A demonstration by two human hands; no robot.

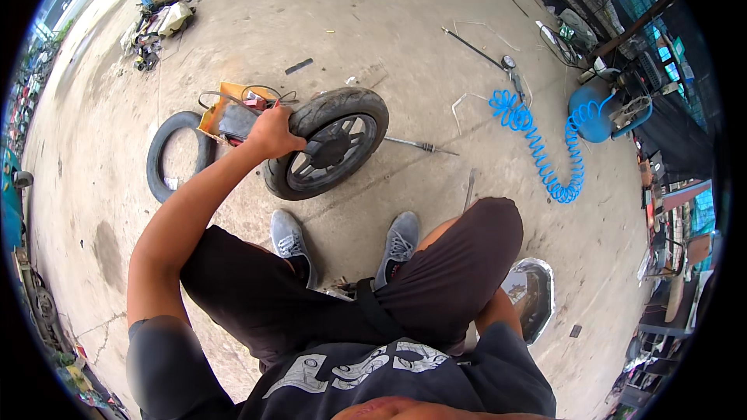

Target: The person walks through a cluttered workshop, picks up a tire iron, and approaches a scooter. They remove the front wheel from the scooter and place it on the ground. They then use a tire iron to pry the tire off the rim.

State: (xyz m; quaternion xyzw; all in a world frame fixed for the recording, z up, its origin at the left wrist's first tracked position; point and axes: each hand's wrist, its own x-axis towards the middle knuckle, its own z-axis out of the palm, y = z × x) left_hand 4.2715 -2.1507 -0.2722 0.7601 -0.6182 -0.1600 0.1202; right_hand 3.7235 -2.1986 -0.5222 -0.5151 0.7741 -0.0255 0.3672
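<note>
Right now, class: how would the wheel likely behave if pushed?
The wheel would probably roll, given its round tyre. It may tip if the left hand, gripping it, lets go. Its thick tyre and solid-looking hub suggest stiffness and some weight.

Dark printed T-shirt [350,379], grey sneakers [289,235]

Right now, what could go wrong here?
- The wheel stands tilted with only the left hand seen on it; if that grip slips, it might tip or roll.
- A rod lies close by on the floor, so a falling wheel could land on it.
- The basin by the right knee seems to hold liquid; a shift of the leg may spill it.
</note>
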